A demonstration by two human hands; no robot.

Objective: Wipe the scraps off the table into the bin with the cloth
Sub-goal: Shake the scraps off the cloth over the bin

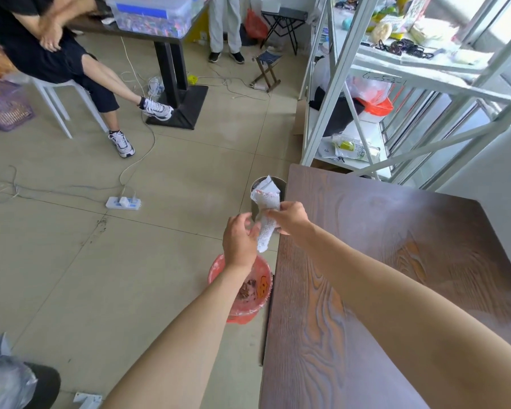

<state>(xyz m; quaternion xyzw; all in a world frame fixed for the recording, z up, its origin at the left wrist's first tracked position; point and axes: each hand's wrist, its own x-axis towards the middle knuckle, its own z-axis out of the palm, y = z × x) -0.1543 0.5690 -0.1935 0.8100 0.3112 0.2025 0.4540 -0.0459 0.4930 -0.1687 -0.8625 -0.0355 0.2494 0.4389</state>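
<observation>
Head view: both arms reach out past the left edge of the surface (396,276), dark wood grain, top looks bare apart from a faint haze. Right hand (289,216) is closed in a pinch on the cloth (266,219), white with a small red pattern, thumb and fingers clamped on its middle; cloth is bunched, upper end sticks up past the hand, lower end hangs down off the surface edge. Left hand (239,240) sits just left of the cloth, half-open, fingers curled toward it; fingertips are at or touching the hanging part, can't tell if it actually grips. Both hands are off the surface, over the floor (130,261). Bin (242,290) stands on the floor right against the surface's left side, below the hands, lined with a red bag, brown scraps (247,287) visible inside next to the left wrist. Second container (266,187), grey, round, stands further out by the surface's far-left corner, partly hidden behind the cloth; white paper in it. Background: power strip (123,203) with cables on the floor, seated person on a white stool far left, another standing at the back, white metal shelf (351,84) with clutter on the right.
</observation>
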